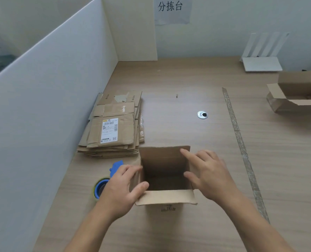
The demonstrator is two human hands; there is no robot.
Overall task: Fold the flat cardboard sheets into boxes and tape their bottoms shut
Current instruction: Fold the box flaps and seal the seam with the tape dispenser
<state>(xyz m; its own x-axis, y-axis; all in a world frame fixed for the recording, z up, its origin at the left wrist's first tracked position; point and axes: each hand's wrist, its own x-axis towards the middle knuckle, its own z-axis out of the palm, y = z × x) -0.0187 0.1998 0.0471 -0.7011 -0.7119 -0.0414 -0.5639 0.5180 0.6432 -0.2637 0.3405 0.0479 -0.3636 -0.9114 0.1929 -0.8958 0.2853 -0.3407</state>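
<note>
The left hand (122, 186) pinches the box (163, 159) by its left wall, seemingly to steady it, while the right hand (209, 175), fingers spread and holding nothing, pushes the right side square, tape (99, 188) close by.

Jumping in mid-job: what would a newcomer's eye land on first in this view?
The open box stands at the near middle of the table, the left hand gripping its left wall and the right hand open at its right edge. Behind it to the left lies a stack of flat cardboard, with a blue tape roll by the left hand.
</note>
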